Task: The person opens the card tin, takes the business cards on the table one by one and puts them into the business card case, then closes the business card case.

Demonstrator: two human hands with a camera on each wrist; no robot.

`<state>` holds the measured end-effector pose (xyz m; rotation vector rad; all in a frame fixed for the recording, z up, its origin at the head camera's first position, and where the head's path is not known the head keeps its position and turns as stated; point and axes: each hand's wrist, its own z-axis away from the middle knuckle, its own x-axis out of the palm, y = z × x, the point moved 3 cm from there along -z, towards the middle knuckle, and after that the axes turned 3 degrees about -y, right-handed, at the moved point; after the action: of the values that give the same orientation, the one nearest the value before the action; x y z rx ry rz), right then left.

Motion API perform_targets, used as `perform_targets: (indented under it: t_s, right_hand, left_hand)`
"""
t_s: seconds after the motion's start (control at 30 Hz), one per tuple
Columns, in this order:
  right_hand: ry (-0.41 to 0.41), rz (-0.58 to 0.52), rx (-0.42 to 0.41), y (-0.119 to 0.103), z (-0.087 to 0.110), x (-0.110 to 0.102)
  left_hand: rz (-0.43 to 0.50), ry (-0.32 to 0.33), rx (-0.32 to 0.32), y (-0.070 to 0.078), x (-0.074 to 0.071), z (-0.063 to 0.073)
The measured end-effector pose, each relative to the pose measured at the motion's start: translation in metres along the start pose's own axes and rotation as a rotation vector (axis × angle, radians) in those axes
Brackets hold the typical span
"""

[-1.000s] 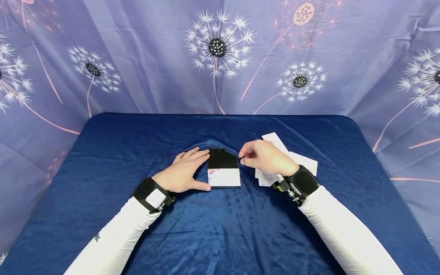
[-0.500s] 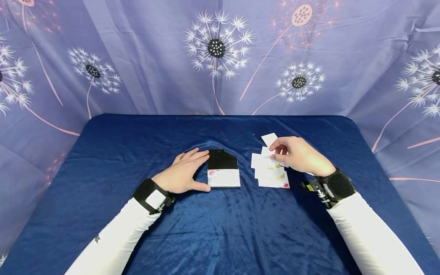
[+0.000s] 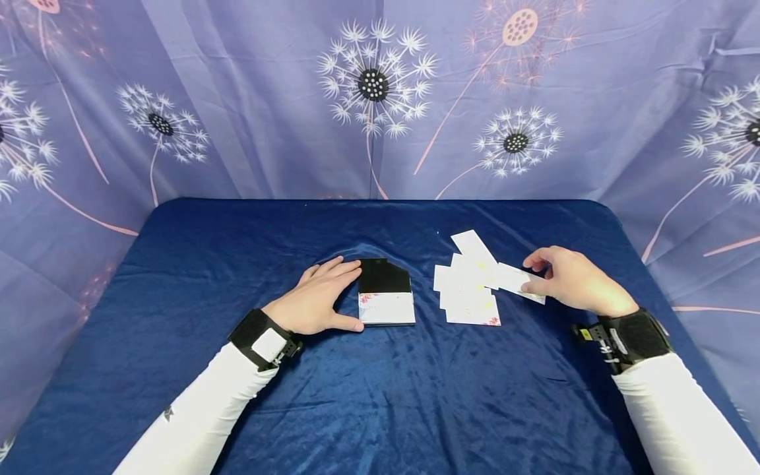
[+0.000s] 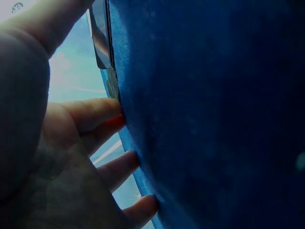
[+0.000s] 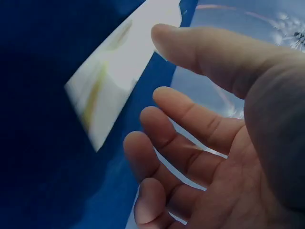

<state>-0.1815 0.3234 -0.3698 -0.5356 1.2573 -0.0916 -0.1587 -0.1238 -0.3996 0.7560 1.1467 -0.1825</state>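
My left hand (image 3: 317, 297) rests with fingers spread on the blue cloth, its thumb and index fingertips at the left edge of a black card case (image 3: 384, 276). A white card (image 3: 387, 308) with a pink floral corner covers the case's near half. My right hand (image 3: 572, 280) is over the right end of a white business card (image 3: 513, 280). In the right wrist view, its thumb and loosely bent fingers stand apart, with nothing pinched between them; a yellow-green stripe shows on the card (image 5: 107, 81). To the left lie several overlapping white cards (image 3: 466, 287).
A dark blue velvety cloth (image 3: 380, 396) covers the table. Behind its far edge hangs a purple curtain (image 3: 255, 99) with dandelion prints. Blue cloth separates the case from the overlapping cards.
My right hand has moved rightward from beside the case, across the overlapping cards, to the rightmost card. The overlapping cards have come into fuller view. My left hand and the case have stayed put.
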Motion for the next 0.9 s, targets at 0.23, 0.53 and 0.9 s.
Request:
perform_targets:
  t_s: [0.23,0.53,0.9]
  right_hand:
    - [-0.019,0.019,0.028,0.018,0.009,0.005]
    - [-0.017,-0.014,0.03,0.017,0.009,0.004]
    - [0.015,-0.042,-0.048,0.006,0.005,-0.011]
  left_hand:
    - [-0.001,0.006,0.008,-0.001,0.0,0.001]
    - [-0.012,-0.005,0.0,-0.002,0.002,-0.001]
    - [-0.013,-0.012,0.006,-0.001,0.0,0.001]
